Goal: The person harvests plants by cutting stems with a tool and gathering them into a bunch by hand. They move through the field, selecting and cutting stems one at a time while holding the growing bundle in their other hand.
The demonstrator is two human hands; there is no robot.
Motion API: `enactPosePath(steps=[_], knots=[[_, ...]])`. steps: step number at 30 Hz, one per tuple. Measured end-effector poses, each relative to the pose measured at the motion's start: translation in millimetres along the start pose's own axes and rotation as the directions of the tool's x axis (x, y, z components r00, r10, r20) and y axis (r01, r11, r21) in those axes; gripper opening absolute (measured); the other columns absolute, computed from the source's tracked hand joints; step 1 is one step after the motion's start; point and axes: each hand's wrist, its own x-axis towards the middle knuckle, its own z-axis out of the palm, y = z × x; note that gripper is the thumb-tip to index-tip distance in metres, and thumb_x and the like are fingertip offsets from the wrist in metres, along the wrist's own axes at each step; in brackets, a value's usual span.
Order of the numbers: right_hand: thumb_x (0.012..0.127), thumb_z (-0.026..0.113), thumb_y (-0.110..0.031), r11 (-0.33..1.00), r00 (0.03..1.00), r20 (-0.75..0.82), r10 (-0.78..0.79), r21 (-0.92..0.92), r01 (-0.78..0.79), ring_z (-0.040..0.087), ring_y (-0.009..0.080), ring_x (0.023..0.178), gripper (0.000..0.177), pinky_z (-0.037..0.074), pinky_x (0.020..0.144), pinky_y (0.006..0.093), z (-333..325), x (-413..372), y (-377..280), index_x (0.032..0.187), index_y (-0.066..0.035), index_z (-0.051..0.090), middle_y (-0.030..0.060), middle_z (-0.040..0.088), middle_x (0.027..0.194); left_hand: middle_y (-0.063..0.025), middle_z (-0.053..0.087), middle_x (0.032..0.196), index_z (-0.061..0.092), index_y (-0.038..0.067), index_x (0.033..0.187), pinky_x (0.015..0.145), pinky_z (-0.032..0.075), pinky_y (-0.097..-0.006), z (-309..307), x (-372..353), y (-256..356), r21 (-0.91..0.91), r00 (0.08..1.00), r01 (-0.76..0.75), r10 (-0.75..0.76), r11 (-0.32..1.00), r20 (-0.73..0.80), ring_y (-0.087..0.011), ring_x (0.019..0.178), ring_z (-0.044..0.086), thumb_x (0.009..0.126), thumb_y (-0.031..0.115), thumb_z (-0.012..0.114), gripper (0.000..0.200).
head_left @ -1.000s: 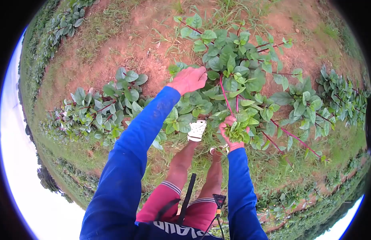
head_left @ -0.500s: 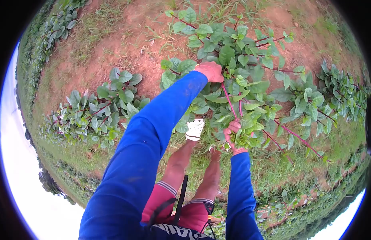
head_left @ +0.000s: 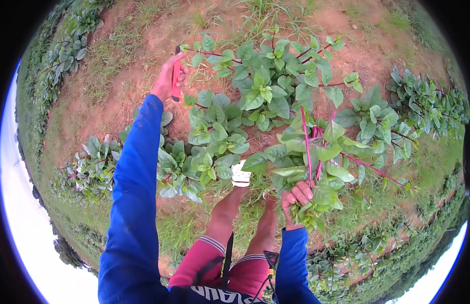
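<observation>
Evidently, the right hand [head_left: 296,199] is gripping a Malabar spinach bunch [head_left: 330,151] above the grass [head_left: 179,228], probably light, bruisable, best held by its stems; the left hand [head_left: 167,79] is clasping a red tool [head_left: 176,81].

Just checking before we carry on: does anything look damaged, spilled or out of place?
No, nothing stands out. The left hand holds a red tool, the right hand a bunch of leafy stems. Finer damage can't be made out.
</observation>
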Motion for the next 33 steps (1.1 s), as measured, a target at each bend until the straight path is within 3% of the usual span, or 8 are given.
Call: enactPosePath(steps=[6, 10, 15, 18, 26, 29, 31, 33], knots=[[0.086, 0.060, -0.056, 0.977, 0.996, 0.060, -0.071, -0.199, 0.081, 0.054, 0.0195, 0.082, 0.055, 0.042, 0.083, 0.0398, -47, 110, 29, 0.116, -0.011, 0.058, 0.0052, 0.054, 0.102, -0.0024, 0.054, 0.067, 0.062, 0.009, 0.096, 0.041, 0.033, -0.0260, 127, 39, 24, 0.263, 0.930, -0.307, 0.229, 0.914, 0.289, -0.0081, 0.051, 0.045, 0.092, 0.034, 0.062, 0.025], [0.084, 0.059, -0.056, 0.972, 0.999, -0.030, 0.039, -0.232, -0.045, 0.059, 0.0238, 0.093, 0.056, 0.049, 0.085, 0.0472, -59, 154, 30, 0.116, -0.010, 0.060, 0.0083, 0.057, 0.107, -0.0115, 0.058, 0.067, 0.058, 0.002, 0.081, 0.058, 0.044, -0.0398, 188, -34, -8, 0.509, 0.688, -0.724, 0.535, 0.465, 0.490, -0.0215, 0.062, 0.059, 0.088, 0.024, 0.062, 0.024], [0.087, 0.059, -0.044, 0.930, 0.839, -0.494, -0.229, -0.366, 0.038, 0.063, 0.0284, 0.099, 0.048, 0.054, 0.086, 0.0479, -50, 161, 28, 0.114, -0.005, 0.062, 0.0137, 0.064, 0.106, -0.0144, 0.064, 0.079, 0.061, 0.006, 0.099, 0.061, 0.052, -0.0459, 175, -111, -72, 0.501, 0.536, -0.844, 0.328, 0.191, 0.778, -0.0348, 0.070, 0.065, 0.085, 0.015, 0.060, 0.016], [0.089, 0.060, -0.039, 0.927, 0.909, -0.363, -0.207, -0.369, 0.064, 0.066, 0.0278, 0.096, 0.043, 0.057, 0.083, 0.0448, -66, 147, 17, 0.113, -0.004, 0.063, 0.0135, 0.067, 0.105, -0.0145, 0.065, 0.082, 0.061, 0.007, 0.101, 0.059, 0.052, -0.0477, 165, -132, -79, 0.613, 0.627, -0.779, 0.183, 0.133, 0.757, -0.0378, 0.067, 0.064, 0.085, 0.018, 0.060, 0.020], [0.092, 0.058, -0.037, 0.933, 0.946, -0.254, -0.201, -0.345, 0.106, 0.068, 0.0273, 0.087, 0.037, 0.059, 0.073, 0.0418, -84, 127, 4, 0.109, -0.004, 0.062, 0.0136, 0.068, 0.101, -0.0140, 0.065, 0.081, 0.057, 0.008, 0.105, 0.058, 0.050, -0.0500, 174, -131, -65, 0.372, 0.350, -0.927, -0.247, 0.044, 0.903, -0.0388, 0.066, 0.064, 0.085, 0.022, 0.052, 0.024], [0.090, 0.059, -0.045, 0.856, 0.792, -0.427, -0.436, -0.470, 0.217, 0.061, 0.0269, 0.083, 0.044, 0.056, 0.072, 0.0406, -82, 130, 3, 0.109, -0.005, 0.061, 0.0133, 0.061, 0.093, -0.0145, 0.065, 0.080, 0.053, 0.009, 0.104, 0.059, 0.049, -0.0508, 180, -108, -50, 0.454, 0.467, -0.867, 0.014, 0.205, 0.884, -0.0408, 0.068, 0.063, 0.087, 0.023, 0.051, 0.022], [0.088, 0.060, -0.050, 0.993, 0.985, -0.125, 0.118, -0.001, -0.119, 0.053, 0.0257, 0.083, 0.048, 0.051, 0.072, 0.0390, -79, 121, 0, 0.109, -0.007, 0.060, 0.0108, 0.054, 0.091, -0.0164, 0.065, 0.079, 0.051, 0.010, 0.106, 0.063, 0.049, -0.0533, 183, -77, -31, 0.675, 0.677, -0.735, 0.026, 0.068, 0.735, -0.0424, 0.072, 0.063, 0.089, 0.025, 0.049, 0.023], [0.086, 0.060, -0.053, 0.995, 0.980, -0.174, 0.093, -0.003, -0.095, 0.049, 0.0254, 0.085, 0.054, 0.047, 0.073, 0.0375, -93, 111, -4, 0.115, -0.007, 0.059, 0.0095, 0.051, 0.093, -0.0195, 0.066, 0.080, 0.054, 0.008, 0.105, 0.068, 0.049, -0.0554, 181, -27, -36, 0.749, 0.751, -0.656, 0.022, -0.094, 0.660, -0.0435, 0.077, 0.064, 0.090, 0.029, 0.049, 0.027]])
